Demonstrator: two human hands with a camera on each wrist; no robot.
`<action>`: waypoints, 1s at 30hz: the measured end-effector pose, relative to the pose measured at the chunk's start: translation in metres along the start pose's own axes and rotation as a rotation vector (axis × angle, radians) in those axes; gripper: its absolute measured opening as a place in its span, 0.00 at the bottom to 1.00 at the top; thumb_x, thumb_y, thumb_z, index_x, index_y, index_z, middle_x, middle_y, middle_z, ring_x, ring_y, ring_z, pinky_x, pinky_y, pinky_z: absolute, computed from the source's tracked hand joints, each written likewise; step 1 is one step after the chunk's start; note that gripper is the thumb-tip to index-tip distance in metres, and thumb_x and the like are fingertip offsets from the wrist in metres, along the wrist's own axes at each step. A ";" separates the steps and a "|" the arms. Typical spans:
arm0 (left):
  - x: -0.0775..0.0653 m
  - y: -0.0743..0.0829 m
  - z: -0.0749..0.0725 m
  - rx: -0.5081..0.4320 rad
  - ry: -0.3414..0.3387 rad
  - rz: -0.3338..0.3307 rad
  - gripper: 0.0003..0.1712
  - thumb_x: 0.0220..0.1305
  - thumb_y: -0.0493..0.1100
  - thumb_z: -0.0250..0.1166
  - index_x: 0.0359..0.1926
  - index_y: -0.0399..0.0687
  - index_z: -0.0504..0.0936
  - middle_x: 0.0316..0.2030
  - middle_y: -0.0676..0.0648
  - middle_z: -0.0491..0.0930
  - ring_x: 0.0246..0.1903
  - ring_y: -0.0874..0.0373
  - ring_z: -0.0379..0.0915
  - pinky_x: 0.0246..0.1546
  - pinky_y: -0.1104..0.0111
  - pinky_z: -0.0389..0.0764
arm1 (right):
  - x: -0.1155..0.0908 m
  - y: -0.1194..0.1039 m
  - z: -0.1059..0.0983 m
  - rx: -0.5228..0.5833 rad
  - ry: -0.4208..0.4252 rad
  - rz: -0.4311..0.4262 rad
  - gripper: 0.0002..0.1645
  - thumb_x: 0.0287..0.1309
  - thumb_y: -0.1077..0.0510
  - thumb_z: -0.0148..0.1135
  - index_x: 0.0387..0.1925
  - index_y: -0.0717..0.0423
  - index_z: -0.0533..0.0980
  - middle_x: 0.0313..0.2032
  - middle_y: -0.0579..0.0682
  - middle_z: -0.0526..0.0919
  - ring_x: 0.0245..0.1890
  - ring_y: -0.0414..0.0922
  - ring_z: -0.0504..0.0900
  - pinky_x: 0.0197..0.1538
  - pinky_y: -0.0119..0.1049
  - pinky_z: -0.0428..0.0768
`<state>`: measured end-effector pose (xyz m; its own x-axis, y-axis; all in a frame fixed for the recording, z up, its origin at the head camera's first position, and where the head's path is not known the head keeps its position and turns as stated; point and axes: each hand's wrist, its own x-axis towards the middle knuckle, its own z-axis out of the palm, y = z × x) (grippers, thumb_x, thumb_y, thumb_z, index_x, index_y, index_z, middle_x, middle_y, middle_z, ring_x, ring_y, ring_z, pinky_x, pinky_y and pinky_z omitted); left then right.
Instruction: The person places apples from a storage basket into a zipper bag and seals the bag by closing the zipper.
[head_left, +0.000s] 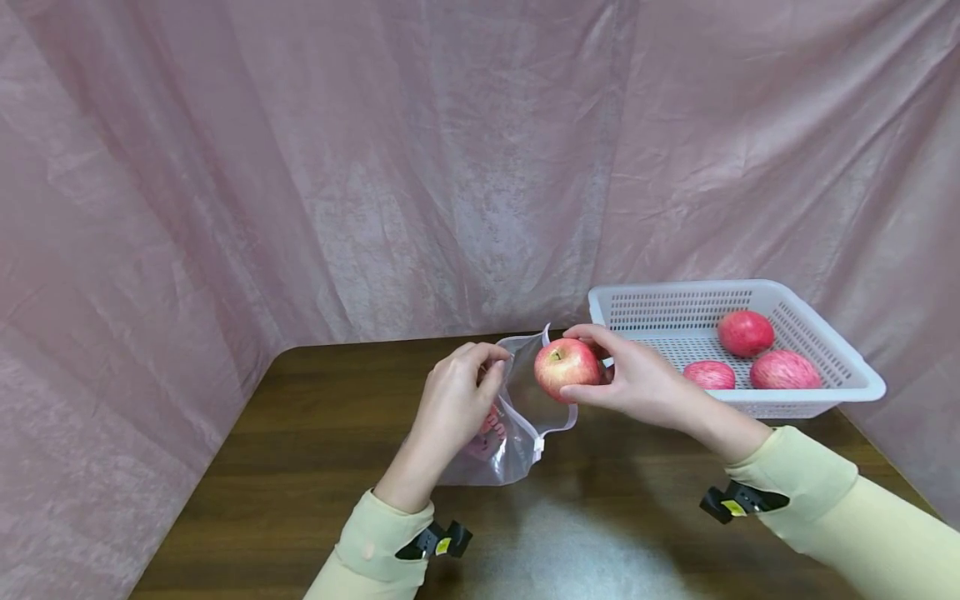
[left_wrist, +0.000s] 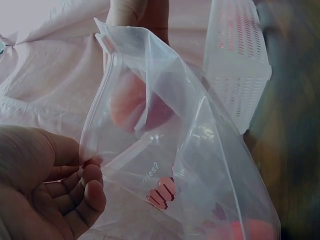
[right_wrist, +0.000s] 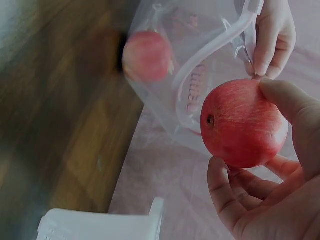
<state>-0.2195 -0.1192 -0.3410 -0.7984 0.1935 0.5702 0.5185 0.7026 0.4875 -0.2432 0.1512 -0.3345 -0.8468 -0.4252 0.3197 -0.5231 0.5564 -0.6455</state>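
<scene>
at the mouth of a clear bag (head_left: 510, 457), head view, an apple (head_left: 564, 368) is grasped by the right hand (head_left: 643, 379). left wrist: the bag's rim is pinched by the left hand (left_wrist: 55, 186). right wrist: another apple (right_wrist: 147, 56) is seen inside.

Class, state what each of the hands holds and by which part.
The left hand pinches the bag by its mouth edge; the right hand grips an apple round its sides.
</scene>
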 end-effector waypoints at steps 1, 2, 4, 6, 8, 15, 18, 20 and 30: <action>0.000 0.000 0.000 0.000 -0.001 -0.001 0.06 0.74 0.34 0.70 0.46 0.44 0.92 0.37 0.50 0.87 0.34 0.56 0.79 0.38 0.58 0.82 | 0.001 -0.001 0.001 0.005 -0.006 -0.010 0.41 0.56 0.48 0.88 0.68 0.50 0.78 0.50 0.48 0.88 0.50 0.47 0.85 0.50 0.42 0.85; 0.000 0.000 -0.001 -0.001 -0.002 -0.001 0.06 0.74 0.34 0.70 0.47 0.44 0.92 0.38 0.50 0.87 0.34 0.56 0.79 0.39 0.58 0.82 | 0.001 -0.002 0.002 0.005 -0.009 -0.012 0.41 0.56 0.47 0.88 0.68 0.49 0.78 0.50 0.47 0.88 0.49 0.46 0.84 0.51 0.43 0.85; 0.000 0.001 -0.001 -0.002 -0.003 -0.003 0.06 0.74 0.34 0.70 0.47 0.44 0.92 0.38 0.49 0.87 0.34 0.56 0.80 0.39 0.58 0.82 | 0.002 -0.003 0.005 0.015 -0.017 -0.016 0.42 0.56 0.47 0.88 0.69 0.50 0.78 0.51 0.47 0.87 0.48 0.46 0.84 0.52 0.46 0.84; 0.001 0.001 -0.002 -0.004 -0.003 -0.005 0.06 0.74 0.34 0.70 0.47 0.44 0.92 0.38 0.49 0.87 0.34 0.56 0.79 0.39 0.59 0.82 | 0.004 -0.003 0.008 0.018 -0.023 -0.021 0.43 0.56 0.47 0.88 0.69 0.50 0.77 0.52 0.47 0.87 0.48 0.46 0.84 0.54 0.49 0.84; 0.001 0.001 -0.002 -0.007 -0.003 -0.007 0.06 0.74 0.34 0.70 0.47 0.44 0.92 0.38 0.49 0.87 0.34 0.56 0.79 0.38 0.59 0.81 | 0.005 -0.004 0.011 0.014 -0.027 -0.028 0.43 0.56 0.47 0.88 0.69 0.51 0.77 0.52 0.47 0.87 0.48 0.47 0.84 0.56 0.52 0.84; 0.001 -0.001 -0.003 -0.001 -0.006 0.005 0.06 0.75 0.34 0.70 0.48 0.42 0.92 0.41 0.47 0.88 0.36 0.54 0.81 0.41 0.57 0.84 | 0.010 -0.008 0.023 0.001 -0.029 -0.045 0.45 0.54 0.45 0.89 0.69 0.49 0.78 0.53 0.47 0.87 0.48 0.46 0.85 0.57 0.52 0.84; 0.000 -0.001 -0.003 -0.003 -0.013 -0.002 0.06 0.75 0.34 0.69 0.48 0.42 0.92 0.43 0.46 0.89 0.38 0.53 0.82 0.42 0.56 0.84 | 0.011 -0.011 0.026 -0.023 -0.021 -0.058 0.46 0.52 0.46 0.89 0.70 0.51 0.78 0.55 0.48 0.87 0.50 0.47 0.85 0.58 0.54 0.84; 0.000 -0.001 -0.003 -0.006 -0.017 -0.009 0.07 0.76 0.34 0.69 0.48 0.42 0.92 0.44 0.46 0.89 0.39 0.52 0.83 0.43 0.55 0.85 | 0.012 -0.013 0.028 -0.047 -0.014 -0.075 0.46 0.52 0.47 0.89 0.70 0.52 0.78 0.56 0.48 0.87 0.51 0.47 0.86 0.58 0.55 0.84; 0.001 -0.002 -0.004 -0.015 -0.005 -0.004 0.08 0.76 0.34 0.68 0.48 0.43 0.92 0.46 0.45 0.90 0.44 0.47 0.87 0.47 0.52 0.85 | 0.014 -0.020 0.034 -0.209 0.023 -0.137 0.44 0.51 0.46 0.88 0.68 0.49 0.80 0.58 0.47 0.87 0.54 0.48 0.86 0.55 0.52 0.84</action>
<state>-0.2197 -0.1232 -0.3383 -0.8020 0.1939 0.5650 0.5197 0.6928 0.4999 -0.2407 0.1101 -0.3405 -0.7673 -0.4919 0.4115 -0.6398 0.6310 -0.4387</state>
